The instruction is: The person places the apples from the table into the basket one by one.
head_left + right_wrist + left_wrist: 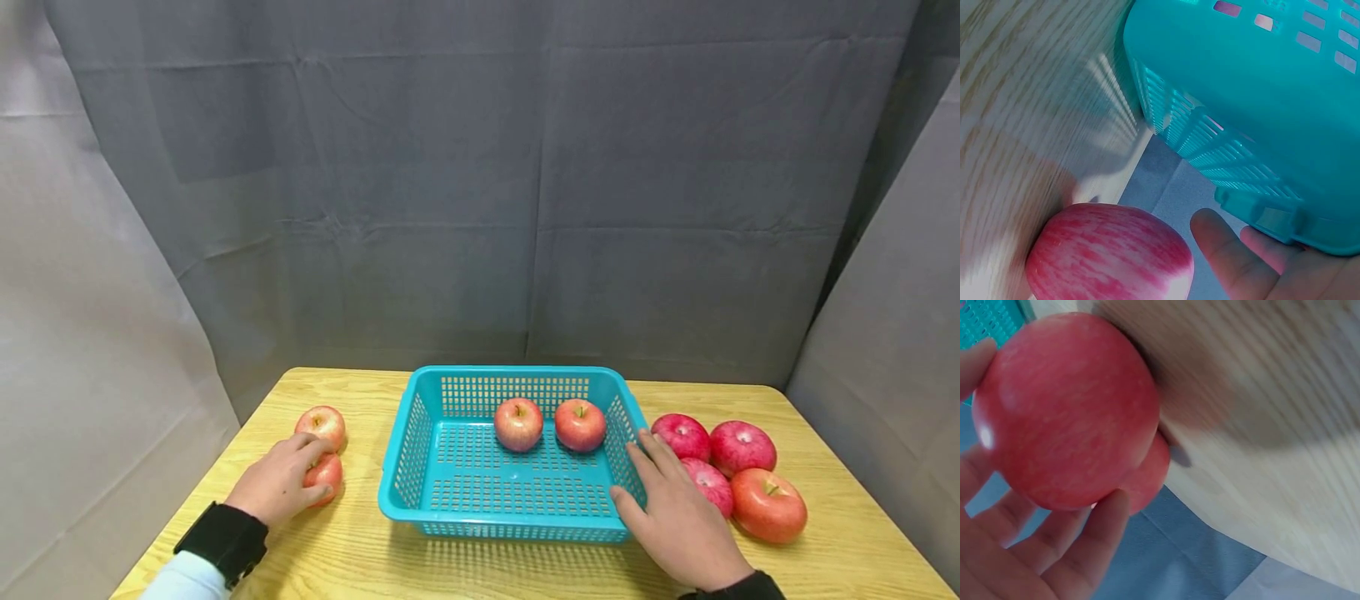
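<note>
At the left of the table, my left hand (273, 483) grips a red apple (327, 475), thumb on the near side and fingers around the far side. The left wrist view shows this apple (1066, 412) large between thumb and fingers. Just behind it sits another apple (321, 422), partly covered by the hand. My right hand (678, 521) rests at the right rim of a turquoise plastic basket (510, 523), fingers extended and thumb reaching over the inner edge. Inside the basket, two apples, one on the left (518, 424) and one on the right (580, 425), stand side by side.
Right of the basket, three deep-pink apples, one of them farthest right (742, 446), cluster with a larger orange-red apple (768, 506). The wooden table (360, 558) has rounded back corners. Grey cloth (420, 208) hangs behind and at both sides.
</note>
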`<state>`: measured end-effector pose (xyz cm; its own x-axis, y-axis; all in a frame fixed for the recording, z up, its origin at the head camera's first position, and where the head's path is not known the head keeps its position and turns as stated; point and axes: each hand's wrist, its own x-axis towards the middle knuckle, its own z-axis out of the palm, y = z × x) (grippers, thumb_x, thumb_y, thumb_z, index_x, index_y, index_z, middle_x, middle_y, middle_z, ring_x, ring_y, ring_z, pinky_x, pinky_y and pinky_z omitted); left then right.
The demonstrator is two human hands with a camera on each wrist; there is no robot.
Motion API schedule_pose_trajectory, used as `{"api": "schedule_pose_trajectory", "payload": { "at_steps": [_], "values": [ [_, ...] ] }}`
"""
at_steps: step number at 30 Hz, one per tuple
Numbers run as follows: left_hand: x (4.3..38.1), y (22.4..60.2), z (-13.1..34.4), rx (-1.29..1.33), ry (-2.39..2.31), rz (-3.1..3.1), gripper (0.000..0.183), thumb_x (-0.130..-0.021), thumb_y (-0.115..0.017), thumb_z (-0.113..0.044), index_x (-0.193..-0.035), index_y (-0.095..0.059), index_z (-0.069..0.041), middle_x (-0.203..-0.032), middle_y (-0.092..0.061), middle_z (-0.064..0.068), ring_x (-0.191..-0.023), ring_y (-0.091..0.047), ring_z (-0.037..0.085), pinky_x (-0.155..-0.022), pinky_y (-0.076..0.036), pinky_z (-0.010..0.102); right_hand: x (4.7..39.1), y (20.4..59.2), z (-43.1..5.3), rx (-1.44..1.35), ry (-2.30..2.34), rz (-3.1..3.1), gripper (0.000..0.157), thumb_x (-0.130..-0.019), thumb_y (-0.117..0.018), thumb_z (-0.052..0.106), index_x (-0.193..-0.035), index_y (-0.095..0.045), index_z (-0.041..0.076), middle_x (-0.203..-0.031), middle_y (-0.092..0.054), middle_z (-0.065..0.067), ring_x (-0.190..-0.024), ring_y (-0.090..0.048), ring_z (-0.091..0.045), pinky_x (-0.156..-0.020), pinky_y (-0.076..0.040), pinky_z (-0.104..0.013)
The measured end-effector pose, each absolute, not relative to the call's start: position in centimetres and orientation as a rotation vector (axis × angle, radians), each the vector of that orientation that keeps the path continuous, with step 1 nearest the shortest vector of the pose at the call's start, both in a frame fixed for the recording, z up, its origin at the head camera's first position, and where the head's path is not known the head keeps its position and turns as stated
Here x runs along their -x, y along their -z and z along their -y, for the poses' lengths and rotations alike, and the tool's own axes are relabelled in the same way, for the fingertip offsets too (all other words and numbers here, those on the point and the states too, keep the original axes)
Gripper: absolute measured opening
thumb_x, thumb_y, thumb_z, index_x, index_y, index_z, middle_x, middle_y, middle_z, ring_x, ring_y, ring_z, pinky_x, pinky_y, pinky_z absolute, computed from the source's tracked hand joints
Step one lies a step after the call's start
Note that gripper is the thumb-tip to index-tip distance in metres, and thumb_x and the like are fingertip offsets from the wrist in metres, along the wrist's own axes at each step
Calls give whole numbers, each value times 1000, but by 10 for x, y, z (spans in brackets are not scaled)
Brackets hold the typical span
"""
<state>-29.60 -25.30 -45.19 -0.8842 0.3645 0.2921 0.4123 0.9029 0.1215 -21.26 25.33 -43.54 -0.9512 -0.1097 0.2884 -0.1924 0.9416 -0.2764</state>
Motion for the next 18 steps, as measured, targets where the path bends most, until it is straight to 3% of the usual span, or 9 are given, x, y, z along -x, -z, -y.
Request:
{"api": "schedule_pose_trajectory", "payload": {
  "at_steps": [8,18],
  "values": [
    [302,444,245,698,236,2704,43,-69,-78,-28,-107,-65,-16,-101,-54,2,-86,-51,24,-62,-52,43,213,435,-253,-225,-441,2828,75,-92,-45,60,-139,-43,2,-149,-27,-18,-135,-18,-34,-92,-41,-65],
    [317,398,223,694,206,2693,44,-69,-79,-31,-109,-64,-17,-102,-56,1,-86,-49,22,-63,-51,36,213,434,-253,-212,-436,2833,75,-92,-45,60,-139,-43,2,-150,-27,-18,-135,-18,-35,-91,-40,-66]
  ]
}}
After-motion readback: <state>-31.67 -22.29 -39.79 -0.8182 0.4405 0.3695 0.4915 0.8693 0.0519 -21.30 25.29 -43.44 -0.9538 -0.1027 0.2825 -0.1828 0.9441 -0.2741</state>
